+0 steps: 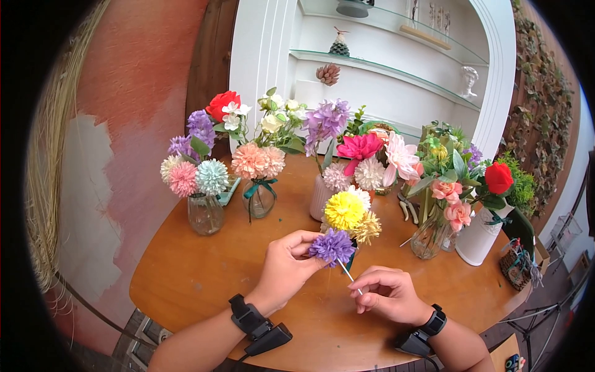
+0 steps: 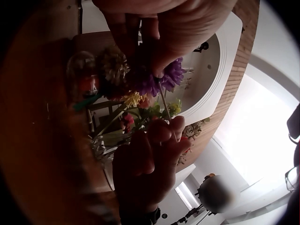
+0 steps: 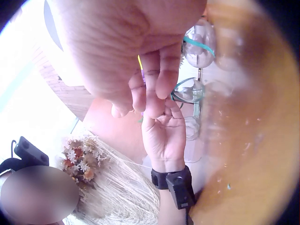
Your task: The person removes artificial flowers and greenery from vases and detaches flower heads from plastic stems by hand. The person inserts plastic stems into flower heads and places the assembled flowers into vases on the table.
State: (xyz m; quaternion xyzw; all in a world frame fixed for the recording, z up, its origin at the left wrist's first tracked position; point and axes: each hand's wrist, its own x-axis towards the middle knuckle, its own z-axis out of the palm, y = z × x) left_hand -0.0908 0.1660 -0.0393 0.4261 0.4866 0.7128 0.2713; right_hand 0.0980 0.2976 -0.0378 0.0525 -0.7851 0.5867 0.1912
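Observation:
A purple pompom flower (image 1: 333, 247) is held over the front of the wooden table, its thin white stem (image 1: 345, 270) slanting down to the right. My left hand (image 1: 282, 266) pinches the flower at the base of its bloom. Lower on the stem, my right hand (image 1: 390, 294) grips it between thumb and fingertips. In the left wrist view the purple petals (image 2: 174, 72) show beside the left thumb, with the stem running to the right fingers. The right wrist view has the flower mostly hidden behind the right hand (image 3: 117, 37). Just behind stands a yellow pompom flower (image 1: 345, 211) with a gold one (image 1: 367, 228).
Glass vases (image 1: 205, 214) with mixed flowers stand at the table's left back. A pink ribbed vase (image 1: 321, 197) is at the middle, a white vase (image 1: 478, 239) at the right. Pliers (image 1: 409, 209) lie among the vases. A small basket (image 1: 515, 266) sits at the right edge.

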